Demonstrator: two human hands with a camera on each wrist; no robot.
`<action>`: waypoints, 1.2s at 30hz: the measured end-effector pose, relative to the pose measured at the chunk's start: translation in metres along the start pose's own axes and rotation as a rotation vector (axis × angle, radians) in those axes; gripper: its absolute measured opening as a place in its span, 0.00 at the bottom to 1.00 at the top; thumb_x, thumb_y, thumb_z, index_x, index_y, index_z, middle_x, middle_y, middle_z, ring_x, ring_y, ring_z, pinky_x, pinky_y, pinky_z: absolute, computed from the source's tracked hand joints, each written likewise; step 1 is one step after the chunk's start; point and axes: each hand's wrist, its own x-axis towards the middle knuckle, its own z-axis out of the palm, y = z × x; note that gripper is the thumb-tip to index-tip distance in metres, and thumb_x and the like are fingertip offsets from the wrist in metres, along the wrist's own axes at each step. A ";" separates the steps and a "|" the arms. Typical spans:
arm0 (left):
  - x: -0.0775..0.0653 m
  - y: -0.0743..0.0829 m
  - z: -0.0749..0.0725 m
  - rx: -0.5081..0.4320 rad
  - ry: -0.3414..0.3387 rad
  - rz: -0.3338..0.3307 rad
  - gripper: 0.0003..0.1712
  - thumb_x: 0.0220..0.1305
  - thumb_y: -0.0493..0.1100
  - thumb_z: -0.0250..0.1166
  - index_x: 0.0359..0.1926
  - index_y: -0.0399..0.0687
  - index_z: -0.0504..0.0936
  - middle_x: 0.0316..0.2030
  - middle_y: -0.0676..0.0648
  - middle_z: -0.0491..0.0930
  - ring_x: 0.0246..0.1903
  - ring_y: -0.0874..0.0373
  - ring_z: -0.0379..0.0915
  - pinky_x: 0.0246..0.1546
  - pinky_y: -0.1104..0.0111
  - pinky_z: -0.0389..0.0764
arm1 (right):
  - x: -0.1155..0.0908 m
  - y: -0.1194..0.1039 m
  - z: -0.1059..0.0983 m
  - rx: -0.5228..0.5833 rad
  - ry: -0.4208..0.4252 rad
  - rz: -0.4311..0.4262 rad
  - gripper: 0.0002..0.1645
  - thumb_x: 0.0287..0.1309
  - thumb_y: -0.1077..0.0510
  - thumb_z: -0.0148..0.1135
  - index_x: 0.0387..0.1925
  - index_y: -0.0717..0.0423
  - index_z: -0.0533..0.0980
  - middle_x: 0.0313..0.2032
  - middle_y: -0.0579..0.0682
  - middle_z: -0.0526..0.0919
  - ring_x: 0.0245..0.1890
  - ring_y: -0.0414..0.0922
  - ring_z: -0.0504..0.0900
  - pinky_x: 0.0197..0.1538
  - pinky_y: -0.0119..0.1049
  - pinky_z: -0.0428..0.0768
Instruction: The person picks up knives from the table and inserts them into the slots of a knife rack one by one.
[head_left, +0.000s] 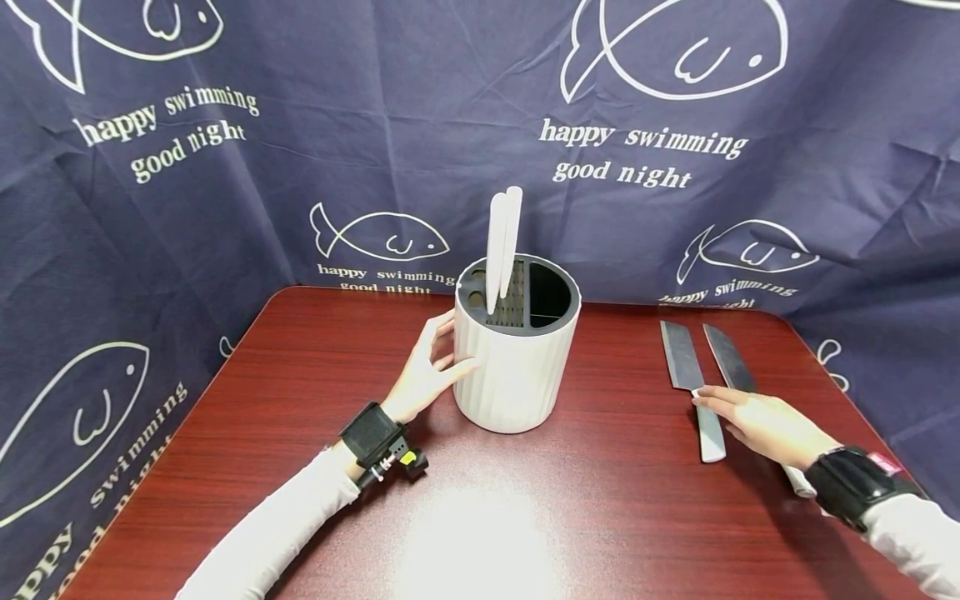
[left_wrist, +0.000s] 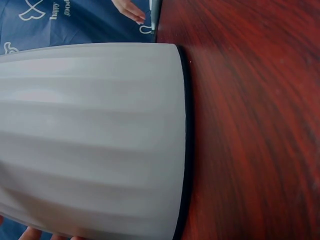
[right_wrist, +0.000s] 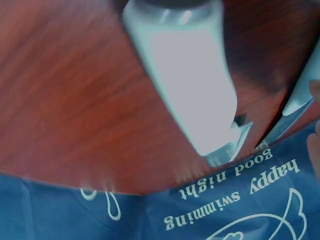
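Observation:
My left hand [head_left: 423, 379] holds the left side of a white ribbed knife holder [head_left: 513, 379], thumb in front and fingers toward the back. The holder's wall [left_wrist: 95, 135] fills much of the left wrist view. Two slim white handles [head_left: 497, 242] stand up from its dark top. On the right, my right hand [head_left: 765, 423] has its fingertips at the pale handle [head_left: 710, 433] of a broad-bladed kitchen knife [head_left: 681, 354]. Beneath that hand lies a second knife [head_left: 727, 354], its handle partly hidden in the head view; its white handle [right_wrist: 187, 82] looms large in the right wrist view.
The reddish-brown wooden table [head_left: 615, 492] bears everything and shows a bright glare at its front. A dark blue cloth [head_left: 465, 108] with fish drawings hangs behind and along the sides. The holder's top has a wide slot [head_left: 550, 292] at right and small holes at left.

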 end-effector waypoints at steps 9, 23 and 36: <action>0.000 -0.002 -0.001 -0.006 -0.003 0.012 0.43 0.57 0.27 0.67 0.70 0.45 0.57 0.67 0.40 0.62 0.66 0.46 0.60 0.61 0.49 0.69 | -0.001 0.000 0.006 -0.126 -0.032 -0.119 0.16 0.55 0.72 0.50 0.42 0.62 0.80 0.45 0.58 0.83 0.40 0.51 0.84 0.37 0.42 0.83; 0.001 -0.006 -0.001 -0.003 0.003 0.021 0.42 0.58 0.28 0.67 0.70 0.45 0.58 0.67 0.40 0.62 0.66 0.47 0.60 0.61 0.49 0.70 | -0.002 -0.006 0.009 -0.186 -0.092 -0.152 0.24 0.35 0.73 0.61 0.42 0.62 0.80 0.46 0.59 0.83 0.44 0.52 0.84 0.42 0.44 0.83; 0.001 -0.006 -0.002 0.006 0.003 0.011 0.42 0.58 0.28 0.67 0.70 0.46 0.58 0.68 0.41 0.62 0.66 0.47 0.60 0.62 0.50 0.69 | -0.002 -0.004 0.013 -0.215 -0.070 -0.196 0.21 0.36 0.71 0.54 0.38 0.63 0.80 0.43 0.58 0.83 0.42 0.51 0.84 0.42 0.45 0.83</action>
